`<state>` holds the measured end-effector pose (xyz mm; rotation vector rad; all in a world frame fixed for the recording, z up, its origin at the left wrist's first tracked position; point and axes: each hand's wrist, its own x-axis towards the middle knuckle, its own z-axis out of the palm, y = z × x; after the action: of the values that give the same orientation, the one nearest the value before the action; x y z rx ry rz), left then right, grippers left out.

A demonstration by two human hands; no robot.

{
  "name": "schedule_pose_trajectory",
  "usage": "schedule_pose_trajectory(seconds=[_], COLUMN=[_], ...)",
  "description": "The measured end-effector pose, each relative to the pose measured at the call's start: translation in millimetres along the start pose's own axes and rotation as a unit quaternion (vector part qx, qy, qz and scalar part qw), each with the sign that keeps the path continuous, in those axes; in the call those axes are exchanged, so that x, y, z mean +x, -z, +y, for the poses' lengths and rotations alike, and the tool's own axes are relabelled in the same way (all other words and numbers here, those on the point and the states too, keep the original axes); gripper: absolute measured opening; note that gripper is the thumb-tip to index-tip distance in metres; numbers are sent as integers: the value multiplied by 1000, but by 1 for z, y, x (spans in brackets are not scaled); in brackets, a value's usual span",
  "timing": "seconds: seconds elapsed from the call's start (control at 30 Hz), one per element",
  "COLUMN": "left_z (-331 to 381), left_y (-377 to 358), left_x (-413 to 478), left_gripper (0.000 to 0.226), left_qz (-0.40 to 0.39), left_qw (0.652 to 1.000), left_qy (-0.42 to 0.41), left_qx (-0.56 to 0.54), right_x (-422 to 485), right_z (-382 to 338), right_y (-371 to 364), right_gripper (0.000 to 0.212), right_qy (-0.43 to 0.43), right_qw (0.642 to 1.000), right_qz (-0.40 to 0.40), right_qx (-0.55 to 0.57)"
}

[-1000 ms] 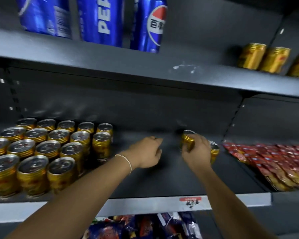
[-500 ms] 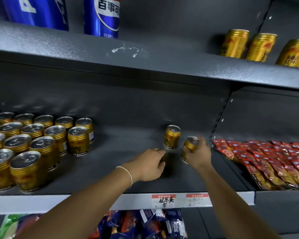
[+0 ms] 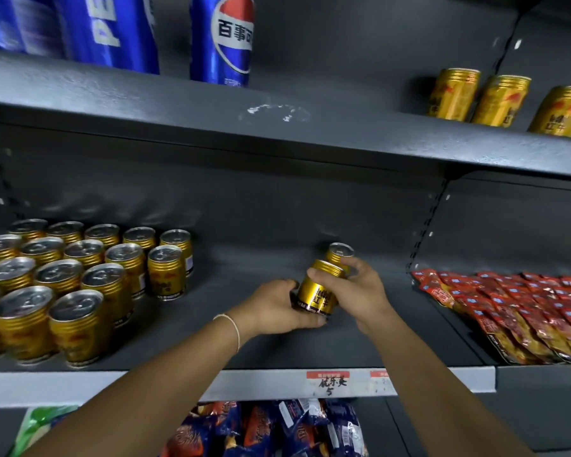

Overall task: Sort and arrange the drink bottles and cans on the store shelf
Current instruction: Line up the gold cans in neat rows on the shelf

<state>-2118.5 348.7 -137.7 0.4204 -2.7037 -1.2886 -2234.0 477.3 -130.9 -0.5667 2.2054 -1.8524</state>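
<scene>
Nearest to me, my left hand (image 3: 277, 306) cups the bottom of a gold can (image 3: 317, 293) and my right hand (image 3: 360, 291) closes its fingers (image 3: 323, 275) over the rim, so the lid is hidden. The can is tilted just above the middle shelf (image 3: 244, 351). Behind it a second gold can (image 3: 340, 253) stands half covered by my right hand. Far left, the can group (image 3: 80, 275) is cut off by the frame edge.
</scene>
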Motion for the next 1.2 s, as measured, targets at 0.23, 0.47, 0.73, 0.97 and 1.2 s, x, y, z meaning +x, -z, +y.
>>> schedule_pose_trajectory(seconds=[0.23, 0.47, 0.73, 0.97, 1.2], left_z=[-34, -73, -98, -134, -153], left_y=[48, 95, 147, 201, 200], left_x=[-35, -73, -115, -130, -121], left_gripper=[51, 52, 29, 33, 44], left_qz=[73, 90, 96, 201, 90], left_qw=[993, 988, 993, 947, 951], left_qy=[34, 56, -25, -50, -37], left_qx=[-88, -115, 68, 245, 293], right_x=[-17, -41, -65, -76, -81], right_z=[-26, -50, -49, -20, 6], right_y=[-63, -116, -182, -231, -260], right_gripper=[85, 57, 41, 41, 60], right_qy=[-23, -77, -61, 9, 85], right_qw=[997, 964, 969, 984, 989], right_qz=[-73, -253, -225, -153, -123], right_qx=[22, 22, 85, 93, 18])
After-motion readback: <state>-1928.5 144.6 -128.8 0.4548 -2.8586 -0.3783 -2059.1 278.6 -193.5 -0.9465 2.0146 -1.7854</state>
